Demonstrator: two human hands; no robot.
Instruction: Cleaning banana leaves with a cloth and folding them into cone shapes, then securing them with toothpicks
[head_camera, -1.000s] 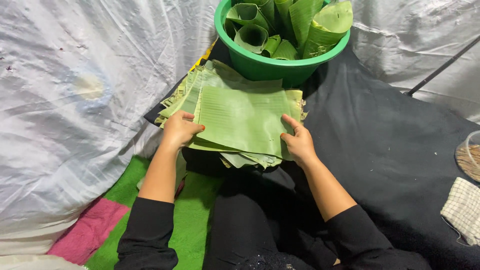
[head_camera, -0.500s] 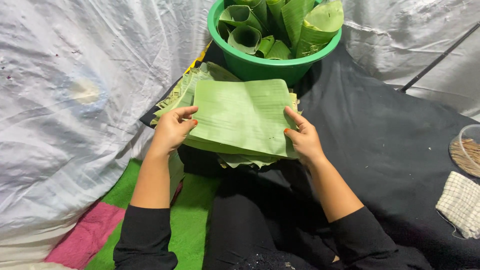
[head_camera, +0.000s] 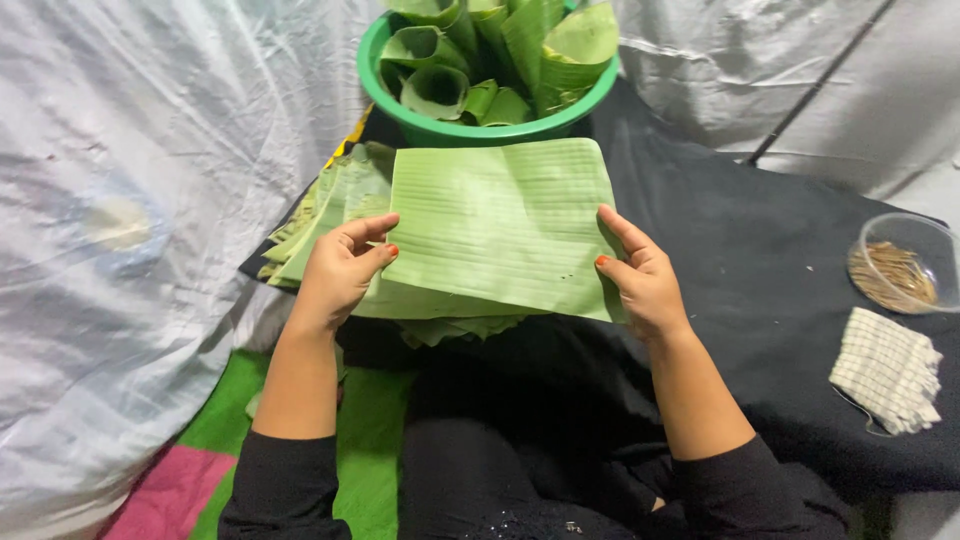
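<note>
My left hand (head_camera: 340, 270) and my right hand (head_camera: 640, 275) grip the two side edges of a rectangular green banana leaf sheet (head_camera: 500, 225), lifted a little above a stack of cut leaf sheets (head_camera: 330, 210) on the black cloth (head_camera: 760, 260). Just beyond the sheet stands a green plastic basin (head_camera: 440, 128) filled with several rolled and folded leaf pieces (head_camera: 500, 50). Both thumbs lie on top of the sheet, with the fingers underneath and hidden.
A clear bowl of thin wooden sticks (head_camera: 898, 268) stands at the right, with a folded checked cloth (head_camera: 885, 370) in front of it. White plastic sheeting (head_camera: 120, 200) covers the left and back. A green and pink mat (head_camera: 200, 470) lies near my left arm.
Both hands have taken the top leaf sheet by its edges and raised it off the stack, toward me. The view has moved in closer.
</note>
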